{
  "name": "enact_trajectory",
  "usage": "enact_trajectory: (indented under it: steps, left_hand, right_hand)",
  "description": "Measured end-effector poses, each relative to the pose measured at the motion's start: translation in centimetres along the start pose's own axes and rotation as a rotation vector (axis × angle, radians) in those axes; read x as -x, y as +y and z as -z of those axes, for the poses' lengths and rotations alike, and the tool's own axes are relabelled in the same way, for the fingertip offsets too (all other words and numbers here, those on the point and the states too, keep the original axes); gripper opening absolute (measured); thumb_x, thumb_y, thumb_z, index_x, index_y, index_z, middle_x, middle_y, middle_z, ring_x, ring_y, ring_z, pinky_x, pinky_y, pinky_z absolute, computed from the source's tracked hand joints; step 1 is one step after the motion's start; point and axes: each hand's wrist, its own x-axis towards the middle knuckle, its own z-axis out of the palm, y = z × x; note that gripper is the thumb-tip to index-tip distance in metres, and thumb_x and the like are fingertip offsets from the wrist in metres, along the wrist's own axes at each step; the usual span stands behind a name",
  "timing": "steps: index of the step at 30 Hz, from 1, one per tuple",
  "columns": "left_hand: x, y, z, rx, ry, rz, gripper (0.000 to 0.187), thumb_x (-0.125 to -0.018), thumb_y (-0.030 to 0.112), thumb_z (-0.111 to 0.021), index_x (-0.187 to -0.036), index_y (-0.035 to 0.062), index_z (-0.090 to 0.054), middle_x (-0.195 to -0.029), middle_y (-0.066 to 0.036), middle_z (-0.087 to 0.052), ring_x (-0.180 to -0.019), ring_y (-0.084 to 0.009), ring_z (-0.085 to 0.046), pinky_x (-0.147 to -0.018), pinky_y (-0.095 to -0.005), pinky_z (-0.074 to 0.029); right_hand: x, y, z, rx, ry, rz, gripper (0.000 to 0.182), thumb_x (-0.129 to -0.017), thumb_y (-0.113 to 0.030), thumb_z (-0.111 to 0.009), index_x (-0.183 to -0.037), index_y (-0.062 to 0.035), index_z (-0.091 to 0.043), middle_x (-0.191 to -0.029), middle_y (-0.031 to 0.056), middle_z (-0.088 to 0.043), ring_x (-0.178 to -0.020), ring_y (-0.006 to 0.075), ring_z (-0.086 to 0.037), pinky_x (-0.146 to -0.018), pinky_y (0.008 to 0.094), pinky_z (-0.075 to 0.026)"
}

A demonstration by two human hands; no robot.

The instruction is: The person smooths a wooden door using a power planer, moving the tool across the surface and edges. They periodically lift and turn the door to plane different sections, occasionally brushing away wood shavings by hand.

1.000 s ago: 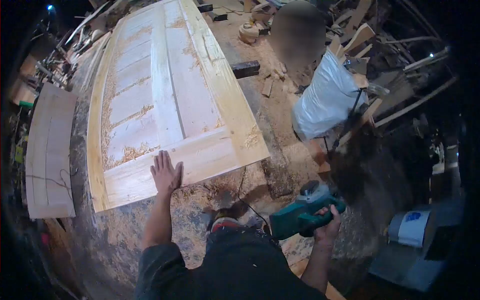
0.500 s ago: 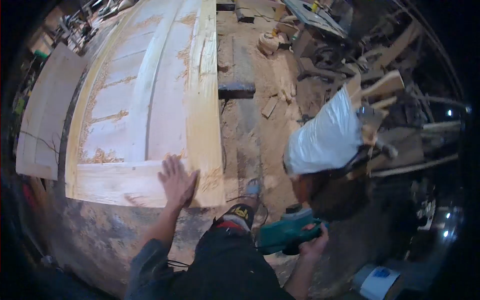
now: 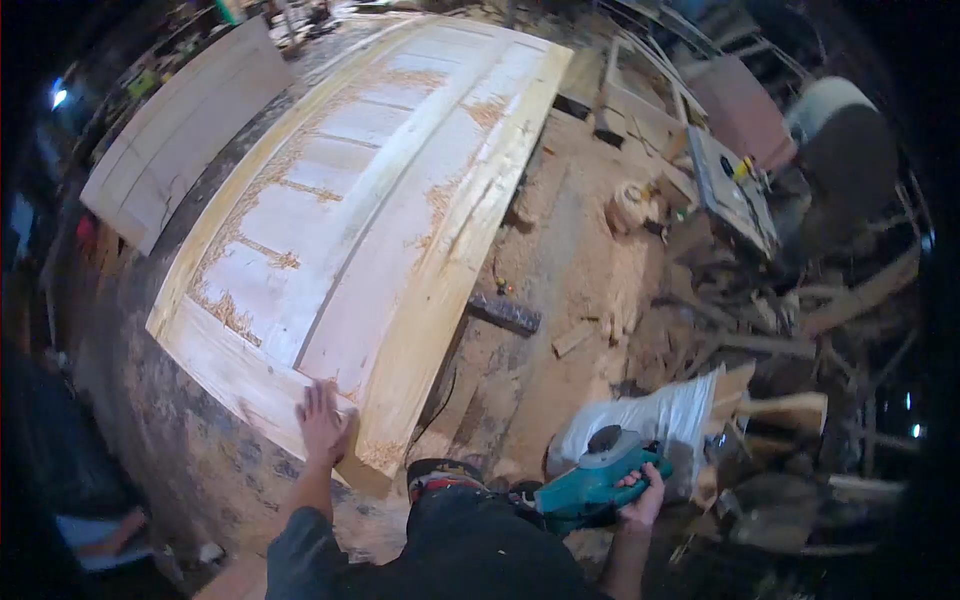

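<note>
A large pale wooden panelled door (image 3: 410, 330) lies flat, with curled shavings scattered over its panels and frame. My left hand (image 3: 324, 424) rests on the door's near end, close to the right corner, fingers stretched out and holding nothing. My right hand (image 3: 643, 494) is wrapped round the handle of a teal electric hand planer (image 3: 592, 484). The planer is held in the air to the right of my legs, apart from the door. Its underside is hidden from view.
A white sack (image 3: 640, 425) with wood offcuts (image 3: 785, 412) stands at the right. Another wooden panel (image 3: 190, 130) leans at the left. Sawdust covers the floor (image 3: 560, 270), where a dark support block (image 3: 504, 313) juts out beside the door. Scrap wood and a bench-like machine (image 3: 730, 190) are farther right.
My view has turned, so the door now slants up to the right. The planer is higher in view, in front of the sack. My left hand stays on the door's near end.
</note>
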Motion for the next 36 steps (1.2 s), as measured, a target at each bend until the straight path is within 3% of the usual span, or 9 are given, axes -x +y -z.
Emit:
enact_trajectory:
  steps: [2, 5, 12, 16, 19, 22, 24, 29, 36]
  left_hand:
    - [-2.0, 2.5, -2.4, 0.103, 0.183, 0.430, 0.085, -0.098, 0.057, -0.045, -0.157, 0.0000, -0.025, -0.165, -0.023, -0.021, -0.153, -0.0395, -0.016, -0.120, -0.0637, -0.013]
    - [-5.5, 9.4, -5.7, 0.136, 0.246, 0.526, 0.082, -0.100, 0.054, -0.043, -0.157, -0.0019, -0.025, -0.165, -0.025, -0.019, -0.154, -0.0409, -0.014, -0.120, -0.0644, -0.011]
    - [-13.6, 32.6, -4.6, 0.218, 0.128, 0.025, 0.074, -0.098, 0.053, -0.049, -0.154, 0.0060, -0.036, -0.163, -0.018, -0.028, -0.153, -0.0383, -0.019, -0.122, -0.0613, -0.011]
    - [-19.7, 39.2, -4.7, 0.430, 0.223, 0.268, 0.066, -0.096, 0.047, -0.057, -0.149, 0.0093, -0.046, -0.162, -0.013, -0.032, -0.152, -0.0363, -0.022, -0.122, -0.0575, -0.016]
    - [-24.0, 42.4, -5.5, 0.559, 0.190, 0.379, 0.064, -0.096, 0.044, -0.059, -0.149, 0.0102, -0.047, -0.162, -0.014, -0.032, -0.152, -0.0359, -0.023, -0.121, -0.0561, -0.017]
    - [-29.4, 46.5, -4.7, 0.433, 0.169, 0.452, 0.073, -0.096, 0.054, -0.054, -0.154, 0.0112, -0.038, -0.165, -0.014, -0.025, -0.153, -0.0405, -0.015, -0.117, -0.0694, -0.010]
    - [-34.1, 49.0, -4.4, 0.351, 0.126, 0.544, 0.082, -0.096, 0.061, -0.049, -0.159, 0.0120, -0.029, -0.168, -0.014, -0.014, -0.153, -0.0466, -0.005, -0.113, -0.0770, -0.003]
    - [-46.2, 52.2, -3.4, 0.288, 0.254, 0.826, 0.085, -0.096, 0.063, -0.046, -0.161, 0.0137, -0.023, -0.169, -0.017, -0.006, -0.153, -0.0492, 0.002, -0.114, -0.0745, 0.000]
    - [-56.2, 53.3, 0.0, 0.430, 0.253, 1.197, 0.087, -0.097, 0.058, -0.048, -0.162, 0.0104, -0.016, -0.170, -0.017, -0.001, -0.154, -0.0456, 0.007, -0.117, -0.0695, 0.004]
  right_hand:
    - [-3.1, -2.3, -2.8, 0.091, 0.016, -0.019, 0.021, -0.094, -0.029, -0.068, -0.092, -0.0144, -0.054, -0.070, -0.0012, -0.053, -0.058, 0.0140, -0.054, -0.056, 0.0304, -0.050]
    - [-9.7, -5.8, -5.9, 0.143, 0.002, -0.096, 0.023, -0.095, -0.032, -0.069, -0.088, -0.0158, -0.053, -0.067, -0.0024, -0.051, -0.054, 0.0126, -0.053, -0.053, 0.0299, -0.049]
    - [-31.8, -14.1, -15.2, 0.261, -0.203, -0.145, 0.024, -0.094, -0.033, -0.070, -0.086, -0.0170, -0.053, -0.066, -0.0036, -0.051, -0.053, 0.0117, -0.052, -0.053, 0.0296, -0.048]
    - [-38.4, -17.0, -26.1, 0.412, -0.268, -0.155, 0.021, -0.095, -0.032, -0.069, -0.090, -0.0168, -0.055, -0.069, -0.0031, -0.052, -0.054, 0.0120, -0.052, -0.055, 0.0308, -0.047]
    - [-39.4, -18.9, -34.0, 0.552, -0.388, -0.102, 0.022, -0.094, -0.023, -0.067, -0.112, -0.0176, -0.055, -0.071, -0.0017, -0.052, -0.055, 0.0133, -0.051, -0.054, 0.0314, -0.047]
    - [-42.6, -20.9, -41.7, 0.683, -0.492, -0.143, 0.040, -0.091, -0.014, -0.065, -0.128, -0.0174, -0.051, -0.071, -0.0002, -0.052, -0.055, 0.0149, -0.052, -0.053, 0.0311, -0.046]
    - [-46.2, -21.7, -46.3, 0.822, -0.583, -0.089, 0.038, -0.090, -0.014, -0.066, -0.126, -0.0140, -0.051, -0.070, 0.0008, -0.052, -0.055, 0.0152, -0.052, -0.052, 0.0313, -0.046]
    - [-54.0, -22.0, -61.5, 1.156, -0.920, 0.095, 0.037, -0.090, -0.014, -0.067, -0.124, -0.0053, -0.052, -0.068, 0.0035, -0.054, -0.054, 0.0163, -0.053, -0.048, 0.0313, -0.044]
    - [-58.0, -20.6, -78.6, 1.402, -1.217, 0.007, 0.037, -0.085, -0.008, -0.075, -0.117, 0.0003, -0.059, -0.081, 0.0037, -0.062, -0.056, 0.0132, -0.056, -0.051, 0.0299, -0.046]
